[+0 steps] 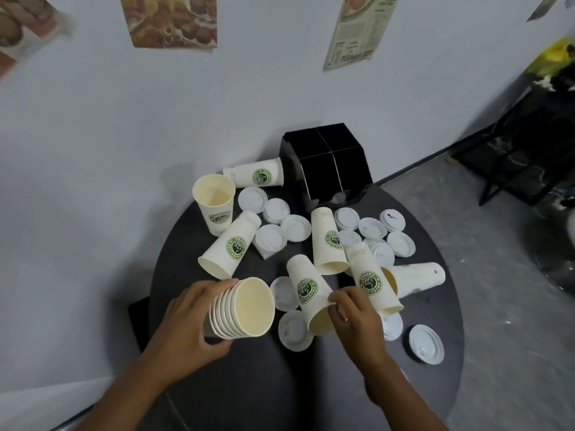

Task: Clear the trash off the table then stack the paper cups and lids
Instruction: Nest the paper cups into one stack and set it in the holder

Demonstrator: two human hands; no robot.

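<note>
My left hand [193, 318] grips a nested stack of paper cups [245, 309], its open mouth turned toward me. My right hand [354, 312] pinches the rim of a cup lying on its side [306, 289] with a green logo. Several more white cups lie tipped over across the round dark table [435, 399]; one cup [214, 200] stands upright at the far left. White plastic lids [295, 227] are scattered among the cups, and a single lid [425, 343] lies apart at the right.
A black divided organiser box [326, 163] sits at the table's far edge against the white wall. A dark metal rack [529, 144] with a yellow bag stands on the grey floor to the right. Posters hang on the wall.
</note>
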